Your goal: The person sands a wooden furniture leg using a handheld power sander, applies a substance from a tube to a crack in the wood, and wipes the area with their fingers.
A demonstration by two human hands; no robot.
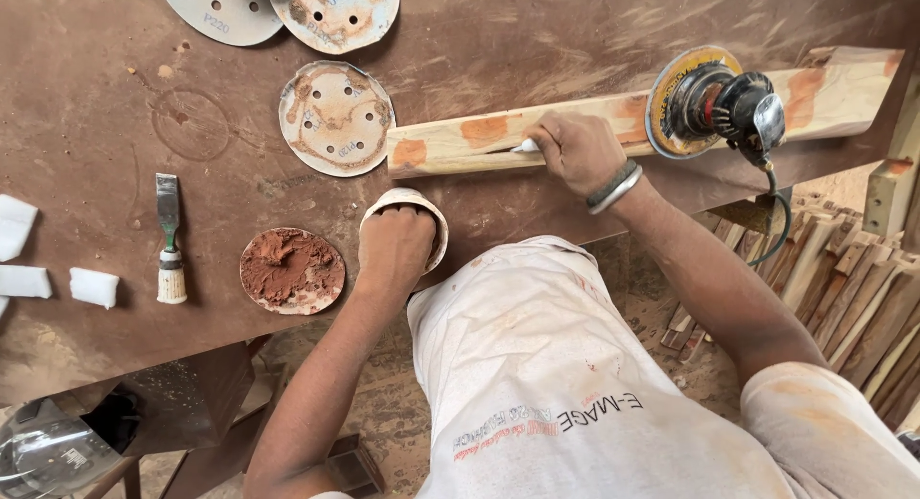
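Observation:
A long pale wooden plank with orange filler patches lies across the brown workbench. My right hand rests on the plank and pinches a small white piece against its surface. A black orbital sander with a yellow-rimmed pad sits on the plank just right of that hand. My left hand is closed over a round pale disc on the bench edge, below the plank's left end. Most of the disc is hidden under the fist.
A disc heaped with reddish-brown paste lies left of my left hand. A chisel and white foam blocks sit further left. Used sanding discs lie behind. Wooden slats are stacked on the floor at right.

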